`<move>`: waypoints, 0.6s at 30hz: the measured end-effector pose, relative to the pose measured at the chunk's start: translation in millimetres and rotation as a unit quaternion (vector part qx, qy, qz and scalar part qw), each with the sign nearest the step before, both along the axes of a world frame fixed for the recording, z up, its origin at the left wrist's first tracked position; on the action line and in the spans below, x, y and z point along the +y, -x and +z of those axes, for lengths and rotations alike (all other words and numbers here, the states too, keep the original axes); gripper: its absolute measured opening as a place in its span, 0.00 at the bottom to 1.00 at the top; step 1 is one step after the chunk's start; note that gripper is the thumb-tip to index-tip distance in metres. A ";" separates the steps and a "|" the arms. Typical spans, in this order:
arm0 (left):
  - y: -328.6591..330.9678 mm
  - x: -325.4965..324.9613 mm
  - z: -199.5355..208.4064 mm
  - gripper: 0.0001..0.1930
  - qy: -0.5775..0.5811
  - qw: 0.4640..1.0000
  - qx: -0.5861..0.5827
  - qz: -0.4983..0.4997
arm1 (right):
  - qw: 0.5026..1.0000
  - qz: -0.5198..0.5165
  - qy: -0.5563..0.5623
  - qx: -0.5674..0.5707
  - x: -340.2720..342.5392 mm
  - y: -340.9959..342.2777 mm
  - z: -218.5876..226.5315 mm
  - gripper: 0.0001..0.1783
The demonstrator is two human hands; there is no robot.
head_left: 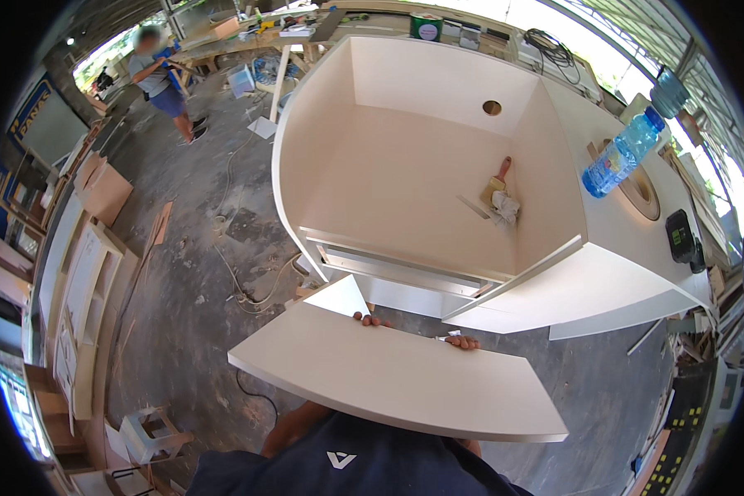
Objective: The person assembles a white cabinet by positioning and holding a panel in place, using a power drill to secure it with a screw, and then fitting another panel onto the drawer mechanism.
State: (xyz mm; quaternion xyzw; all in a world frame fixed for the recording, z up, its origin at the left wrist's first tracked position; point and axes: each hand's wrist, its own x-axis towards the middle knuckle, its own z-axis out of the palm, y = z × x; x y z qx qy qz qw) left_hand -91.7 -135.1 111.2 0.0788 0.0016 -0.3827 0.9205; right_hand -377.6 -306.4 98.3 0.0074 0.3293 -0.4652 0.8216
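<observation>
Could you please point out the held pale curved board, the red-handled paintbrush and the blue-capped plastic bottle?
Pale curved flat board [398, 372]: head view, middle of its broad face.
Red-handled paintbrush [497, 183]: head view, where handle meets brush head.
Blue-capped clear plastic bottle [622, 155]: head view, middle of its side.

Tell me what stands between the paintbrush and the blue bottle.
In the head view, the side wall of the white cabinet stands there: the paintbrush lies inside, the blue bottle is outside.
</observation>
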 end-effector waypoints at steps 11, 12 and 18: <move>-11.3 -2.7 -56.5 0.23 0.023 0.999 0.017 0.017 | 0.999 -0.007 -0.035 -0.026 -18.5 -35.5 -21.5 0.35; -17.0 -3.3 -62.5 0.23 0.028 0.999 0.005 0.014 | 0.999 -0.004 -0.039 -0.035 -23.7 -45.0 -24.5 0.35; -58.3 -17.1 -118.2 0.26 0.065 0.993 -0.096 -0.011 | 0.995 -0.001 -0.049 -0.087 -57.1 -93.2 -50.5 0.34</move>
